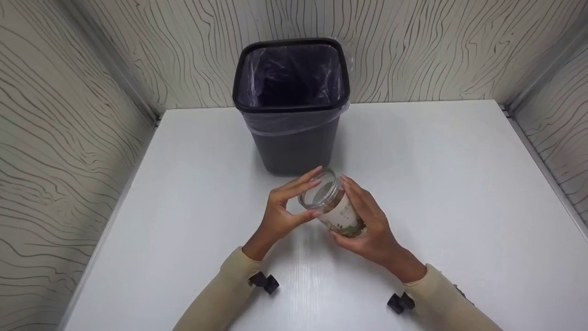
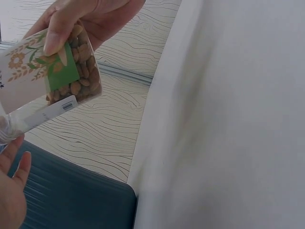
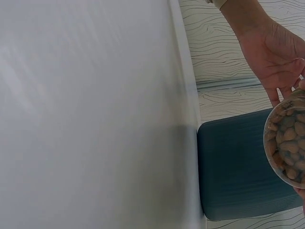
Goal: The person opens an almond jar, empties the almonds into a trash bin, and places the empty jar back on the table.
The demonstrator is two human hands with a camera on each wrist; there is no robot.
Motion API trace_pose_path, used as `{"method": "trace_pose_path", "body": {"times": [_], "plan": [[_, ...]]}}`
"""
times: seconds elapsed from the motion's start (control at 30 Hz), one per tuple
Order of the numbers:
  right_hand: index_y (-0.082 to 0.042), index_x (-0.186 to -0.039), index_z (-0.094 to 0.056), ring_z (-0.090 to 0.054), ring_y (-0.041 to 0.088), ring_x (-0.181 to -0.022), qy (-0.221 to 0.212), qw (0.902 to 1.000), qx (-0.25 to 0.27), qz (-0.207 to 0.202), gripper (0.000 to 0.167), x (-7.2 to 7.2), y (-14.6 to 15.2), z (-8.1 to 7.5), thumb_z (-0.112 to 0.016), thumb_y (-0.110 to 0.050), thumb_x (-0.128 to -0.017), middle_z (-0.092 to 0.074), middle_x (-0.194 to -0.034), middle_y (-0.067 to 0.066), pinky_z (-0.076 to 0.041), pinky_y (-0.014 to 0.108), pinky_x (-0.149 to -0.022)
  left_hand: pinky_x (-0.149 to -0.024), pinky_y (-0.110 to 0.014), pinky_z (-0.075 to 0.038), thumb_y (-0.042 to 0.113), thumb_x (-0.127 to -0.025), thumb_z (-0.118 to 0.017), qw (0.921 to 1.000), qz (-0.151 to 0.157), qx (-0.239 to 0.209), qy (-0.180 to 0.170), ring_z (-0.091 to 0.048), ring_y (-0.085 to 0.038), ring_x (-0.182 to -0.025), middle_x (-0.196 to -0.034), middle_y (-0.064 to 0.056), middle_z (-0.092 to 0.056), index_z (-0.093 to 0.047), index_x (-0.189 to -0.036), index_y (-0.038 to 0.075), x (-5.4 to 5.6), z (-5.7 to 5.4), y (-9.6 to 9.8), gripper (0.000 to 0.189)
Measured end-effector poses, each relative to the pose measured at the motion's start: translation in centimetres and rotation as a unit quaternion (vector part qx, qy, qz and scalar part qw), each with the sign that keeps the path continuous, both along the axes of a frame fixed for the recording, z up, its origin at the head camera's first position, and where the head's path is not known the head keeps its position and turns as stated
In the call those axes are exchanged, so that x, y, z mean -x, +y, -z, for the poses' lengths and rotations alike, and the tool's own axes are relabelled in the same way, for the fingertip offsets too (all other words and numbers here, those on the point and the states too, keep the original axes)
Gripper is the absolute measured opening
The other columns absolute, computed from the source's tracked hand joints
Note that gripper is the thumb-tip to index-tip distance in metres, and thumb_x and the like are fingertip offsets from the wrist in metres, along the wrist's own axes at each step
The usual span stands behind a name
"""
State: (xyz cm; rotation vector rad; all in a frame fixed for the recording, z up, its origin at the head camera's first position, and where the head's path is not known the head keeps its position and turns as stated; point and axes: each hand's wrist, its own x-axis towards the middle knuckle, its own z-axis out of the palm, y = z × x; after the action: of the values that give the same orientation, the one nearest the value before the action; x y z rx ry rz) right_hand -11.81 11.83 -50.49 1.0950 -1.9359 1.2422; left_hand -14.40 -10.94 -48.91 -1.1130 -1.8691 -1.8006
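A clear plastic jar [image 1: 343, 215] of brown nuts that look like almonds is tilted, its top toward the left hand. My right hand [image 1: 370, 230] grips the jar's body, thumb on the near side and fingers on the far side. Around the clear round lid [image 1: 331, 201], my left hand [image 1: 282, 209] spreads its thumb and fingers, fingertips at the rim. The left wrist view shows the white label with leaves and a green patch [image 2: 64, 71], and the nuts [image 2: 85, 71] behind the bare wall. Through the jar's base, the right wrist view shows nuts [image 3: 288, 143].
A dark bin [image 1: 296, 147] with a clear liner stands on the white table [image 1: 436, 161], just beyond the hands. Wood-grain panels [image 1: 413, 50] enclose the back and sides. Small black devices [image 1: 264, 282] sit at both sleeve cuffs.
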Motion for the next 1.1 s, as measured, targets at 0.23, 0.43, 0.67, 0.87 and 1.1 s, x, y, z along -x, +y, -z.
{"method": "trace_pose_path", "body": {"times": [0.23, 0.43, 0.67, 0.87, 1.1], "plan": [[0.017, -0.142, -0.042, -0.047, 0.034, -0.136, 0.008, 0.9999, -0.008, 0.004, 0.099, 0.3, 0.7, -0.3, -0.091, -0.005, -0.059, -0.044, -0.146, 0.033, -0.041, 0.03, -0.11, -0.113, -0.052, -0.04, 0.029, -0.091, -0.079, 0.9999, 0.001, -0.006, 0.01, -0.051, -0.037, -0.136, -0.148, -0.018, -0.053, -0.065, -0.136, 0.004, 0.4, 0.0, 0.7, 0.053], [0.017, -0.143, -0.041, -0.048, 0.033, -0.134, 0.006, 0.9998, -0.015, 0.011, 0.101, 0.1, 0.7, 0.0, -0.093, -0.005, -0.059, -0.043, -0.147, 0.034, -0.042, 0.027, -0.108, -0.114, -0.052, -0.038, 0.027, -0.091, -0.079, 0.9999, 0.01, -0.008, 0.002, -0.05, -0.038, -0.137, -0.149, -0.019, -0.052, -0.064, -0.136, 0.004, 0.1, 0.3, 0.4, 0.053], [0.018, -0.143, -0.04, -0.048, 0.034, -0.134, 0.009, 0.9997, -0.017, 0.011, 0.1, -0.4, 0.0, 0.2, -0.092, -0.006, -0.061, -0.043, -0.148, 0.033, -0.044, 0.029, -0.107, -0.113, -0.049, -0.04, 0.027, -0.091, -0.079, 0.9999, 0.0, 0.0, 0.012, -0.052, -0.037, -0.135, -0.147, -0.02, -0.053, -0.065, -0.134, 0.001, -0.3, 0.3, -0.3, 0.053], [0.018, -0.144, -0.039, -0.047, 0.033, -0.135, 0.009, 0.9996, -0.017, 0.021, 0.103, -1.0, 0.0, 0.6, -0.093, -0.006, -0.059, -0.043, -0.148, 0.033, -0.043, 0.027, -0.107, -0.113, -0.047, -0.041, 0.022, -0.09, -0.08, 0.9999, -0.003, 0.006, 0.011, -0.053, -0.036, -0.135, -0.146, -0.02, -0.054, -0.065, -0.132, -0.002, -0.9, 0.4, -0.2, 0.051], [0.018, -0.143, -0.04, -0.047, 0.033, -0.136, 0.013, 0.9996, -0.022, 0.016, 0.102, -0.1, 0.5, 0.3, -0.093, -0.005, -0.059, -0.043, -0.148, 0.033, -0.042, 0.027, -0.109, -0.113, -0.048, -0.041, 0.019, -0.088, -0.082, 0.9999, -0.009, 0.002, 0.011, -0.053, -0.036, -0.134, -0.146, -0.019, -0.055, -0.066, -0.132, 0.0, -0.1, 0.2, 0.2, 0.05]]}}
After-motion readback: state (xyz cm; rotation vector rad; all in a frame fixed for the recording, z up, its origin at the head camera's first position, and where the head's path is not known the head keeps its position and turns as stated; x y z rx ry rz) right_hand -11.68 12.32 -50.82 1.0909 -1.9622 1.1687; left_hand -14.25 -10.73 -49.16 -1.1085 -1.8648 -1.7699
